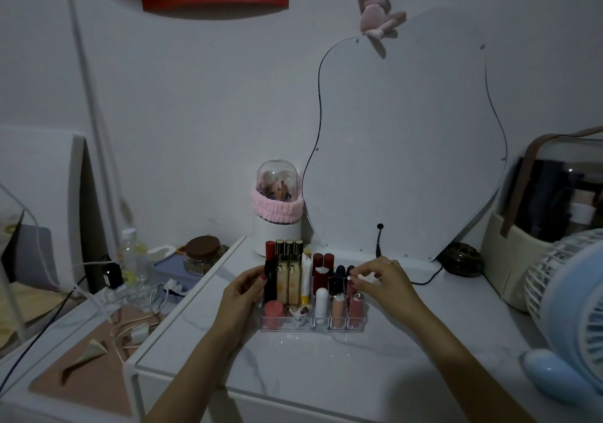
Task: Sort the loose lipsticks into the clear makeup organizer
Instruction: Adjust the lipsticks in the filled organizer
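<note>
- Both forearms reach in from the near edge of the white marbled desk (293,373) toward the clear makeup organizer (311,326), which stands near the middle of the desk, closer to the far edge than the near one.
- Left hand (243,295): wrapped around the organizer's left end, thumb and fingers closed against a tall dark tube with a red cap (270,272) standing in the back left compartment.
- Right hand (385,280): hovers over the organizer's right end, fingertips (354,275) pinched together at the top of a dark-capped lipstick (350,272) standing in the back right compartment. Whether the pinch actually holds the cap cannot be told.
- Back row, left to right: the red-capped tube, three gold-capped tubes (289,269), a yellow-and-white tube (305,279), two dark red lipsticks (323,269), two dark-capped lipsticks.
- Front row, left to right: a coral lipstick (273,313), a shiny heart-shaped case (298,315), a white stick (321,301), a beige tube (338,308), a pink tube (356,306).
- A mirror (404,148) leans at the desk's far edge behind the organizer; a blue fan (571,308) sits at the right edge.
</note>
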